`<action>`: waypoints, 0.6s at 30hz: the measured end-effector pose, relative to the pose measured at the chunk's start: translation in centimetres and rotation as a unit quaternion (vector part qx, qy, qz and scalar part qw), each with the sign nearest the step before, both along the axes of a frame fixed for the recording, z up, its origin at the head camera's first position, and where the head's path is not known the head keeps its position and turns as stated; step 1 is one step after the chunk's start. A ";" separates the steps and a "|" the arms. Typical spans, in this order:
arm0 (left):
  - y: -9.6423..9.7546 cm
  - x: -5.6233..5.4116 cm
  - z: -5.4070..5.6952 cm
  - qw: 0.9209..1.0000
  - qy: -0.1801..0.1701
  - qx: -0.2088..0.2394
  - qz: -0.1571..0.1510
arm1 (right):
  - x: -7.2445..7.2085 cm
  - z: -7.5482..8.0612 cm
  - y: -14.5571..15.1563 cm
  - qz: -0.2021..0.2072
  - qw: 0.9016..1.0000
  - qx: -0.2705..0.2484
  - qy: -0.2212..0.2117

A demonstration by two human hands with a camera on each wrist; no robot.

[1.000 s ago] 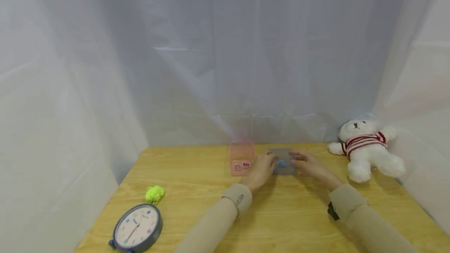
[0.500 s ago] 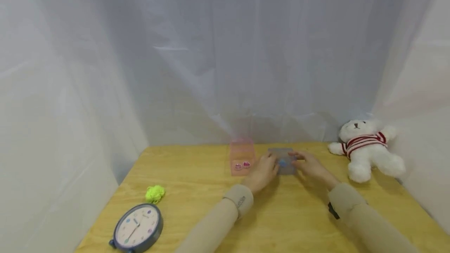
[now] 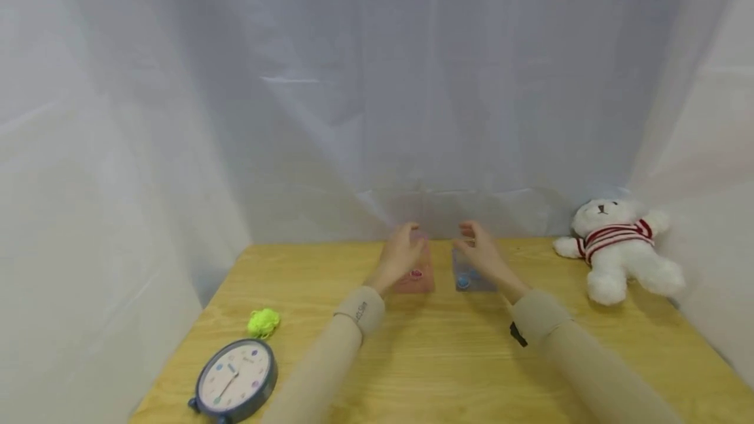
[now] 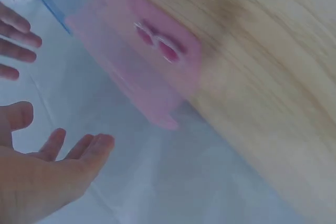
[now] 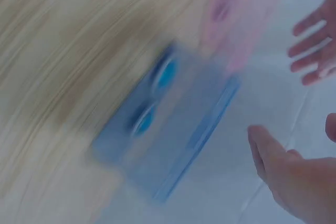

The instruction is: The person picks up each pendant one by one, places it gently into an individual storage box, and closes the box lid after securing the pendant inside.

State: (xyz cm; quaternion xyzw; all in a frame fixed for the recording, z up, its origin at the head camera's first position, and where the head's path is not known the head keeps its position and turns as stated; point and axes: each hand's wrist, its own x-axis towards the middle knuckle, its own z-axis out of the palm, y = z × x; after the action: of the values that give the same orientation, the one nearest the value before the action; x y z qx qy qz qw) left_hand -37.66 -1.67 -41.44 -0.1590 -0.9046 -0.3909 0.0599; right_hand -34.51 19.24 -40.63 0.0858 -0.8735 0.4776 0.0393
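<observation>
My left hand (image 3: 400, 259) hovers over a translucent pink plastic piece (image 4: 157, 77) that bears a pink sunglasses-shaped decoration (image 4: 157, 43). In the left wrist view its fingers are loosely bent, apart from the piece, with nothing in them. A similar translucent blue plastic piece (image 5: 173, 124), with two blue lens shapes, stands just to the right near the table's back edge. Above it is my right hand (image 3: 483, 254), fingers relaxed and holding nothing. Motion blurs the blue piece in the right wrist view. In the head view the hands partly cover both pieces.
A white teddy bear (image 3: 618, 257) in a striped top lies at the back right of the wooden table (image 3: 448, 365). Front left are a round blue-rimmed clock (image 3: 235, 381) and a yellow-green yarn bundle (image 3: 263, 323). A pale curtain (image 3: 389, 97) closes off the back.
Both hands were around the blue piece; they have come away from it. My left hand has moved left over the pink piece, and my right hand has shifted slightly left and up.
</observation>
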 end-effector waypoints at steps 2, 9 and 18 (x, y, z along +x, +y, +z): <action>-1.5 -0.6 -0.2 0.998 -0.040 0.040 0.017 | -0.5 0.1 -1.5 0.012 0.999 -0.018 -0.030; -4.6 -0.9 -1.0 0.967 -0.194 0.155 0.058 | -1.6 0.1 -4.9 0.028 0.991 -0.056 -0.122; -5.0 -1.1 -1.6 0.957 -0.215 0.186 0.059 | -1.9 -0.6 -6.4 0.036 0.978 -0.107 -0.177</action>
State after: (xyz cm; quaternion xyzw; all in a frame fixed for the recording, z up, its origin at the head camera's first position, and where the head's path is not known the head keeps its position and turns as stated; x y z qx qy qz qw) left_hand -38.73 -6.64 -43.04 -0.0036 -0.8152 -0.5729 -0.0844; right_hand -36.39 12.87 -41.23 0.0262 -0.8068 0.5769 -0.1244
